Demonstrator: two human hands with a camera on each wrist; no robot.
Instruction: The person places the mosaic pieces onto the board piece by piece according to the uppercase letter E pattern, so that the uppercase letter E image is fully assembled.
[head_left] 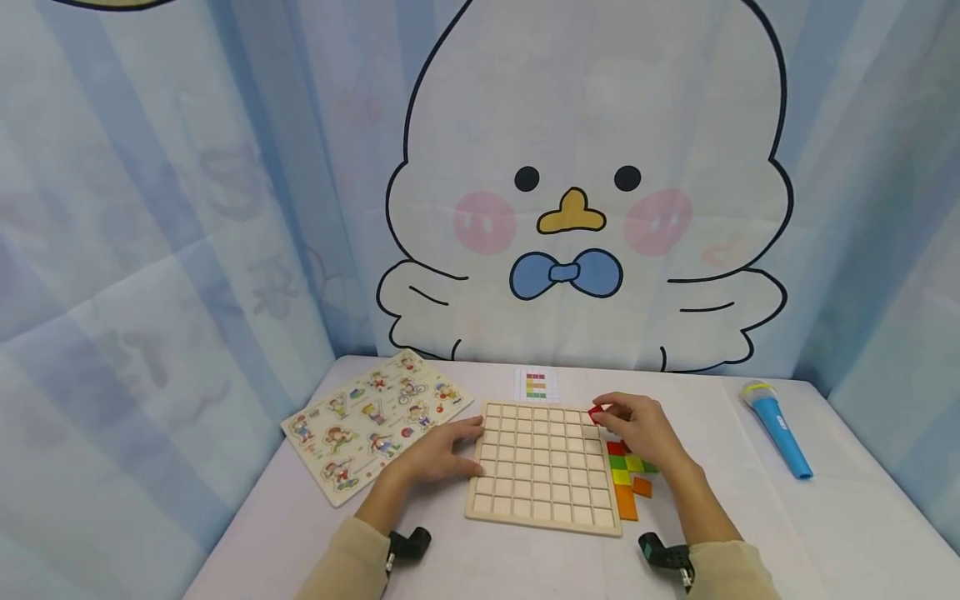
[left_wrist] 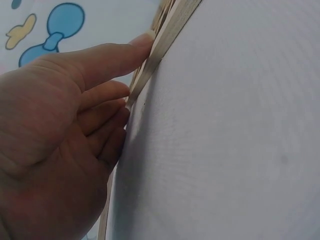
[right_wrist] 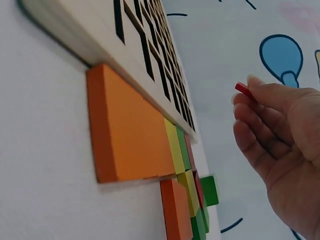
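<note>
A wooden grid board (head_left: 547,462) with rows of square cells lies on the table. My left hand (head_left: 438,454) touches its left edge, thumb and fingertips spread along the frame; the left wrist view shows the thumb (left_wrist: 117,60) against the wooden rim (left_wrist: 162,47). Over the board's far right corner, my right hand (head_left: 633,425) pinches a small red tile (head_left: 596,414) between thumb and fingers. In the right wrist view that red tile (right_wrist: 243,91) is seen edge-on. Beside the board's right edge lie orange tiles (head_left: 626,503), with yellow, green and red ones behind them.
A picture puzzle board (head_left: 375,417) with figures lies at the left, partly behind my left forearm. Behind the grid board is a small card (head_left: 536,385) with coloured squares. A blue toy microphone (head_left: 780,433) lies at the right, and a printed curtain (head_left: 585,333) hangs behind the table.
</note>
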